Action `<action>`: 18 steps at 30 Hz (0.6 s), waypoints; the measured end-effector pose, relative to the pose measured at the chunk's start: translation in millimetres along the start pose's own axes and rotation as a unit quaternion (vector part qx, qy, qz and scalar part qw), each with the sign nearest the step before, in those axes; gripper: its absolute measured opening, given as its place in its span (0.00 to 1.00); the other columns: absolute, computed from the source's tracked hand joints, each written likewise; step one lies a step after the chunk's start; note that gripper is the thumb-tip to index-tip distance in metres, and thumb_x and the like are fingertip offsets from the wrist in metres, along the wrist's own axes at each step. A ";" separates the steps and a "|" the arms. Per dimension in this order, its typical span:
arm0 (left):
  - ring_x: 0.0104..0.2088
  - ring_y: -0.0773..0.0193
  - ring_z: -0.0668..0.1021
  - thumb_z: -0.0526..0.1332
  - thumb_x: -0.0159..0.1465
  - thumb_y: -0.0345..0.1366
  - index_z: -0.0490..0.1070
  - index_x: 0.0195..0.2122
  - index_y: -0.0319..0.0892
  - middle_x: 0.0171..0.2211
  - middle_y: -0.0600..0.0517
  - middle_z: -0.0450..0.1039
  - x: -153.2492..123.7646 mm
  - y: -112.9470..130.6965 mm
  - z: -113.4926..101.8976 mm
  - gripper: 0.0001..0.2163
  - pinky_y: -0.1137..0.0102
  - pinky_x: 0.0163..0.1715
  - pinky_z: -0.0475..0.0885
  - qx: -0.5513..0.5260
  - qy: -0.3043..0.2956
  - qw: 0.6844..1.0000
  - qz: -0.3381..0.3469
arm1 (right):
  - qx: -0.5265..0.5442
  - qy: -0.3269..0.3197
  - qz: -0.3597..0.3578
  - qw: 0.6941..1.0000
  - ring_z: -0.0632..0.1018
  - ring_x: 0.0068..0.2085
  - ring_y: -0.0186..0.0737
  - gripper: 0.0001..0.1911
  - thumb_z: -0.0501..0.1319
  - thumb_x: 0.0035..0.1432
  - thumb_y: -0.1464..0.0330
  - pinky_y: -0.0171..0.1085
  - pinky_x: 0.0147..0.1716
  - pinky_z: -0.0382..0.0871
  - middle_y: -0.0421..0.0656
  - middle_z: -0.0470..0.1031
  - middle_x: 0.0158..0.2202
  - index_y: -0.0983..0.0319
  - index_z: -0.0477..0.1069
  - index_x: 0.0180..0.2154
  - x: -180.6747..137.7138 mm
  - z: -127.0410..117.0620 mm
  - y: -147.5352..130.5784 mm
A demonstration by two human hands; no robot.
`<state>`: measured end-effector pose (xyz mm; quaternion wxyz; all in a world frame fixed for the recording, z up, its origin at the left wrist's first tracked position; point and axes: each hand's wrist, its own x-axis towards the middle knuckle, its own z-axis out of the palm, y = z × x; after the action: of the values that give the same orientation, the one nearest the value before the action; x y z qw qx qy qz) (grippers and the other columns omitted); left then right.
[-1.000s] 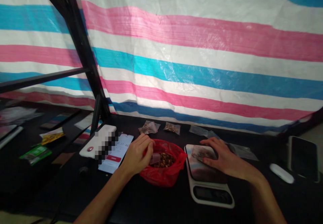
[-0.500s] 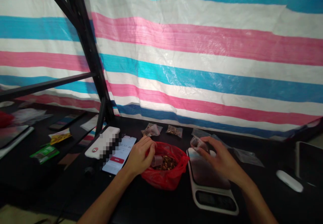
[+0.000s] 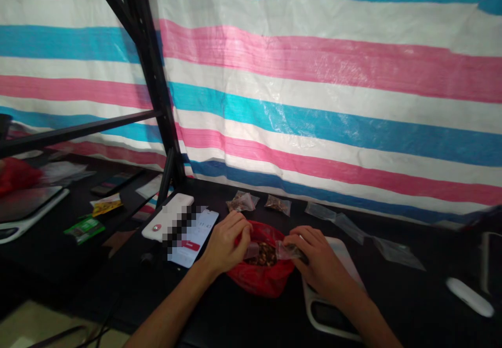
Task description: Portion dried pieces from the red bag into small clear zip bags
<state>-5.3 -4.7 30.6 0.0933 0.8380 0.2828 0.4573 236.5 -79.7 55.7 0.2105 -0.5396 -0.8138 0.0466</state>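
Note:
A red plastic bag stands with its mouth wide, holding small brown pieces that look like seeds or nuts. At its left rim, my left hand is closed on a small clear plastic cup that sits over the pieces. My right hand grips a small clear plastic bag with some brown contents, its end pointing left over the red bag's right side. Below my right forearm lies a white kitchen scale, partly covered by the arm.
Two filled clear packets lie behind the red bag. Flat clear bags trail off to the right. A phone and a white device lie left. A white oblong item is at far right. A black metal post rises behind.
My right hand has moved left with its clear bag, from above the scale to the red bag's mouth. The left hand stays at the rim with the cup. The view has shifted slightly.

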 end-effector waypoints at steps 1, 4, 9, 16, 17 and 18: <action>0.34 0.60 0.73 0.49 0.71 0.28 0.69 0.32 0.43 0.29 0.50 0.71 0.2 -0.1 0.0 0.13 0.64 0.34 0.70 0.002 0.001 1.000 -0.003 | 0.006 -0.003 -0.004 1.000 0.76 0.49 0.49 0.16 0.59 0.59 0.79 0.48 0.49 0.67 0.46 0.78 0.48 0.56 0.74 0.46 -0.1 -0.3 0.4; 0.33 0.60 0.73 0.49 0.71 0.29 0.68 0.31 0.44 0.28 0.50 0.71 0.4 -1.2 0.1 0.13 0.64 0.34 0.70 0.004 -0.010 1.000 -0.010 | 0.014 -0.020 -0.002 1.000 0.77 0.46 0.47 0.16 0.58 0.60 0.78 0.47 0.47 0.67 0.45 0.80 0.48 0.56 0.73 0.47 1.2 0.0 -2.1; 0.33 0.61 0.72 0.49 0.71 0.28 0.67 0.29 0.44 0.28 0.51 0.70 0.4 -1.0 -0.9 0.13 0.64 0.34 0.69 0.004 -0.017 1.000 -0.012 | 0.013 -0.015 0.012 1.000 0.78 0.44 0.47 0.19 0.58 0.62 0.74 0.46 0.45 0.67 0.45 0.82 0.48 0.55 0.72 0.53 2.0 4.3 -5.8; 0.34 0.60 0.72 0.50 0.70 0.28 0.68 0.31 0.43 0.29 0.51 0.70 -0.4 -2.4 -0.8 0.12 0.64 0.35 0.68 -0.002 -0.014 1.000 -0.010 | 0.032 -0.002 0.027 0.999 0.79 0.45 0.47 0.20 0.60 0.63 0.71 0.47 0.47 0.67 0.45 0.82 0.50 0.55 0.72 0.56 1.6 7.5 -9.2; 0.34 0.60 0.72 0.50 0.71 0.28 0.67 0.31 0.43 0.29 0.51 0.70 -0.7 -2.9 -0.5 0.12 0.64 0.35 0.68 -0.003 -0.012 1.000 -0.013 | 0.039 -0.002 0.033 0.999 0.79 0.44 0.47 0.19 0.59 0.64 0.70 0.47 0.46 0.67 0.44 0.82 0.49 0.55 0.72 0.56 2.3 6.4 -9.5; 0.34 0.60 0.72 0.50 0.71 0.28 0.67 0.31 0.43 0.28 0.51 0.69 -0.9 -3.3 -0.2 0.12 0.64 0.35 0.68 -0.004 -0.012 1.000 -0.017 | 0.046 -0.003 0.041 0.998 0.79 0.44 0.46 0.19 0.58 0.64 0.70 0.47 0.46 0.67 0.44 0.82 0.48 0.55 0.73 0.55 3.0 4.9 -9.1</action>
<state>-7.1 -2.6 28.7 0.1079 0.8380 0.2945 0.4465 225.7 -80.0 54.9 0.2301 -0.5622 -0.7888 0.0940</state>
